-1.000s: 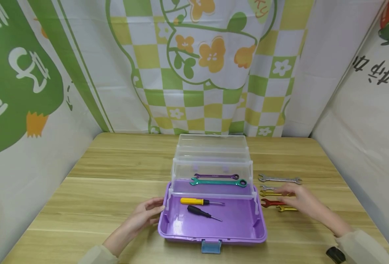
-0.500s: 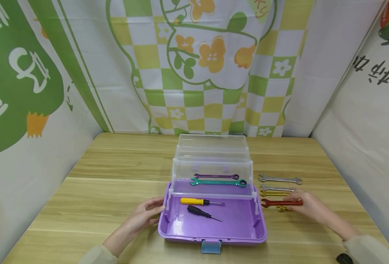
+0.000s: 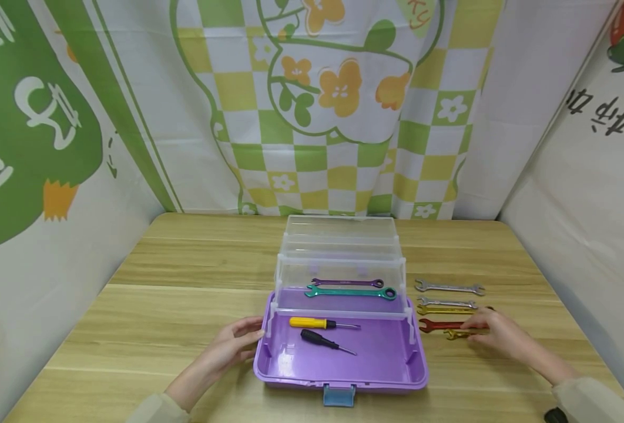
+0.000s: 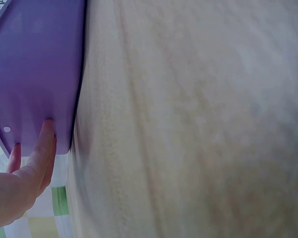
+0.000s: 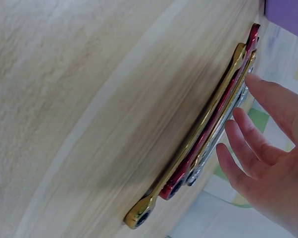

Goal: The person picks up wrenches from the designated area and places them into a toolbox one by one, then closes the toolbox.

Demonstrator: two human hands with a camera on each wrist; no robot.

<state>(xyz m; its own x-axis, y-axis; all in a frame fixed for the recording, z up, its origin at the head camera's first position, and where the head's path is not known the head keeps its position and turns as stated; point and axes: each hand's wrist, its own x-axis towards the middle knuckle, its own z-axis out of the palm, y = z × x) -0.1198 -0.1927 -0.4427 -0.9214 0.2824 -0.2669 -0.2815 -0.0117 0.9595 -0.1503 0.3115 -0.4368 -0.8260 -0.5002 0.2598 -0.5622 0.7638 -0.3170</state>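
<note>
- Hovering the right hand over the right ends of the red wrench and the front gold wrench, toward the right edge of the table.
- Right grip: fingers apart in the right wrist view, nothing clamped; impossible to tell whether touching a wrench.
- Left hand: touching the left wall of the purple toolbox, fingers extended, clamped on nothing.
- Lying beyond the red wrench, in a row between toolbox and the table's right edge: the back gold wrench, small silver wrench and large silver wrench.
- Inside the toolbox: yellow screwdriver and black screwdriver on the floor; purple wrench and teal wrench in the clear tray.
- Wrenches: probably fairly light, rigid, smooth and a little slippery, hardly fragile; best pinched mid-shank, clear of close neighbours.
- Toolbox: likely light, slightly flexible plastic; best steadied by the side walls.
- Writing: apparently "ky" at the top of the patterned curtain; handwritten-style characters on the right cloth, not surely readable; no legible brand on any wrench.
</note>
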